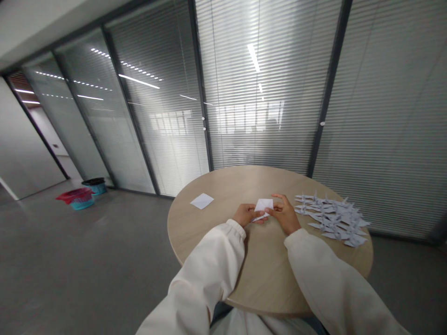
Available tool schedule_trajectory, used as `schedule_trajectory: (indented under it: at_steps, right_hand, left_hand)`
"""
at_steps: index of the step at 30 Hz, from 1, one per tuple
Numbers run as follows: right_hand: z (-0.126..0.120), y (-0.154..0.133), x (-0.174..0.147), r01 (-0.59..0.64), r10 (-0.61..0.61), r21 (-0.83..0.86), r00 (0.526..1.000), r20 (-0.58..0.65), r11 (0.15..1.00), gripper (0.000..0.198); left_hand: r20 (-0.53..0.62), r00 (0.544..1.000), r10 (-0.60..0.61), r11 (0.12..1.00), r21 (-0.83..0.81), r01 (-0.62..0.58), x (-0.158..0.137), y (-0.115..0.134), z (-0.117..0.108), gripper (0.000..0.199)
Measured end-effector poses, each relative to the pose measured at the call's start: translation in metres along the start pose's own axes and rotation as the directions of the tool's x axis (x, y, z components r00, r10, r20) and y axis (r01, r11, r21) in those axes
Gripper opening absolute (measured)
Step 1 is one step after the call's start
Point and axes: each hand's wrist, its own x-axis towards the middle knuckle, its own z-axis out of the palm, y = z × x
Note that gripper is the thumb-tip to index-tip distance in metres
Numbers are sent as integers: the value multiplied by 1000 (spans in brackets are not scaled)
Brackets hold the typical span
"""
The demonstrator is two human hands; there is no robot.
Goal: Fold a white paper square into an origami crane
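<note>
A small folded sheet of white paper (264,204) is held between my two hands above the middle of the round table. My left hand (247,214) grips its lower left part, thumb on top and fingers partly beneath. On the right side, my right hand (284,213) pinches the paper's edge with the thumb, while the index finger is raised and bent. To the right lie several white folded paper cranes (335,216) in close rows. A flat stack or sheet of white paper (201,201) rests at the table's left, turned like a diamond.
The round wooden table (268,279) stands before a glass partition (261,93) with blinds. On the grey floor to the left are a blue bin with a red liner (79,199) and another with a black liner (98,186).
</note>
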Motion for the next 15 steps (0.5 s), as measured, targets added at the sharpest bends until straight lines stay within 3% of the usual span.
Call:
schedule_trajectory:
  at_steps: [15]
  right_hand:
    - [0, 4, 2, 7, -7, -60, 1000, 1, 998, 46]
  left_hand:
    - [4, 1000, -14, 997, 78, 14, 0, 0, 2, 48]
